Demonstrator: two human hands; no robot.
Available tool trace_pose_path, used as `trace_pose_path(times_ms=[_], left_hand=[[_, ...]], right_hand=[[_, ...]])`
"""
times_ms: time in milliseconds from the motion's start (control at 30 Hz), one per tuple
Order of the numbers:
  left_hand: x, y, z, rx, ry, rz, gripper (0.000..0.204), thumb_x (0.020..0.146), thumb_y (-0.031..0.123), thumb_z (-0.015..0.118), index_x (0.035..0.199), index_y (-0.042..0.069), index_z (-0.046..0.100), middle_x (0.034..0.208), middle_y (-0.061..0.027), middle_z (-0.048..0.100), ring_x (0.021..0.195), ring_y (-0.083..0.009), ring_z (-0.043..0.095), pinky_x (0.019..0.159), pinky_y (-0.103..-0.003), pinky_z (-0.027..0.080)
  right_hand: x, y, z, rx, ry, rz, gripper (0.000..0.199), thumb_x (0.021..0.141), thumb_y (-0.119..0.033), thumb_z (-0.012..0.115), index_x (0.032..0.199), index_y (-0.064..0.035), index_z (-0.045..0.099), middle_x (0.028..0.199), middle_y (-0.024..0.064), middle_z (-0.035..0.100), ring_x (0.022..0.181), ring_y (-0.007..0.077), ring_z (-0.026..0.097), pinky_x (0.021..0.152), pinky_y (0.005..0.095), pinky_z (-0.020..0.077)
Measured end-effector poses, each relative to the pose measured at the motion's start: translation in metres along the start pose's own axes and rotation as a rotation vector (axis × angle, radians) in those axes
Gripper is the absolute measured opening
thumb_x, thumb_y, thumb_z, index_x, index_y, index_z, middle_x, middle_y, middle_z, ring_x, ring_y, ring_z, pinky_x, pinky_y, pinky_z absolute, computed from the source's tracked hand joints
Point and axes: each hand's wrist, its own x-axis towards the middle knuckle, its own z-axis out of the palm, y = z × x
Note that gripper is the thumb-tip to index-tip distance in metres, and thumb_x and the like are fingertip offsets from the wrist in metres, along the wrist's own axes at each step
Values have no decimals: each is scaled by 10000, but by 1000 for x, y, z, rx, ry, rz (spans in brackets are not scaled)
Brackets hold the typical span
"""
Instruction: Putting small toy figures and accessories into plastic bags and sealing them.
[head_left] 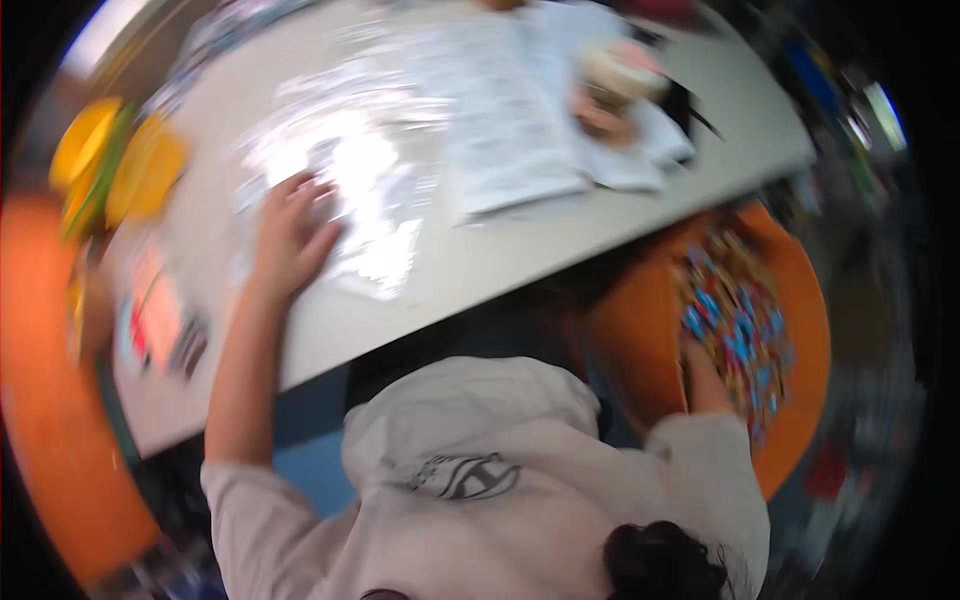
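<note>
Shiny clear plastic bags (375, 210) lie flat on the pale grey table (440, 285). The left hand (295, 228) is on or just over them, thumb and fingers apart. Small blue, red and tan pieces (745, 325) lie in the big orange tub (808, 320) by the table. The right hand (697, 362) dips in there; I cannot tell if its fingers are closed. White papers (510, 130) lie beside the bags.

I make it one pale tabletop (445, 265), two bare forearms (246, 360), two yellow rounded pieces (148, 170) far left and, far right, at least two batches of white paper (505, 130). Near right stands one round orange bin (812, 340); its small blue, red and tan pieces (742, 325) are too many to count.
</note>
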Motion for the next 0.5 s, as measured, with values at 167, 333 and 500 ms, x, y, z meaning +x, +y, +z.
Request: trace_pose_path(times_ms=[167,333,500], left_hand=[[5,14,-8,47,3,84,342,736,244,725,1028,87,641,1186,-177,564,1106,-355,520,944,-455,412],[-11,6,-6,88,86,94,331,763,354,708,1003,131,663,1130,-115,594,1052,-310,548,881,-422,436],[-4,6,-2,61,90,97,353,770,370,701,1024,129,662,1151,-107,594,1090,-303,531,899,-414,431]], right_hand=[[109,-277,-87,-30,55,-546,961,568,-393,833,1349,-10,423,1330,176,490,1198,352,485,962,483,431],[90,-385,-75,54,-17,-765,903,580,-357,830,1318,-6,446,1292,167,510,1159,338,502,937,472,440],[90,-295,-57,285,-7,-601,845,592,-321,827,1287,-2,468,1253,157,530,1120,324,519,911,460,449]])
